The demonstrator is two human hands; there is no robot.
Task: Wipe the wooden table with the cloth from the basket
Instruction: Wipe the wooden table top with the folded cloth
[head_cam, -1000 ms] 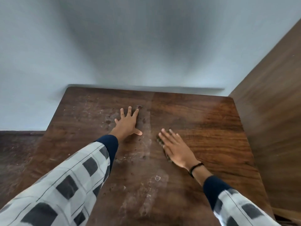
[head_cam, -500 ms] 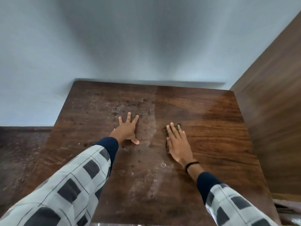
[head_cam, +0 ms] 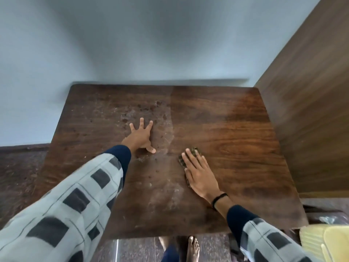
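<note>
Count, as seen:
- wooden table (head_cam: 236, 138): 1
- hands on the table: 2, left hand (head_cam: 140, 136) and right hand (head_cam: 200, 176)
- cloth (head_cam: 195, 149) on the table: 1
- black wristband (head_cam: 219, 199): 1
- wooden panel (head_cam: 311, 110) right of the table: 1
- bare foot (head_cam: 192, 246) below the table's near edge: 1 plainly seen
- yellow plastic object (head_cam: 321, 241) off the table's near right corner: 1

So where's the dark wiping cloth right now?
In the head view, the dark patterned cloth lies under the flat right hand, just right of centre on the brown wooden table.

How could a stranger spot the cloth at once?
Start at the wooden table against the pale wall. On its cleaner right half, the right hand lies flat. The cloth is the dark patterned scrap peeking out under its fingers.
</note>
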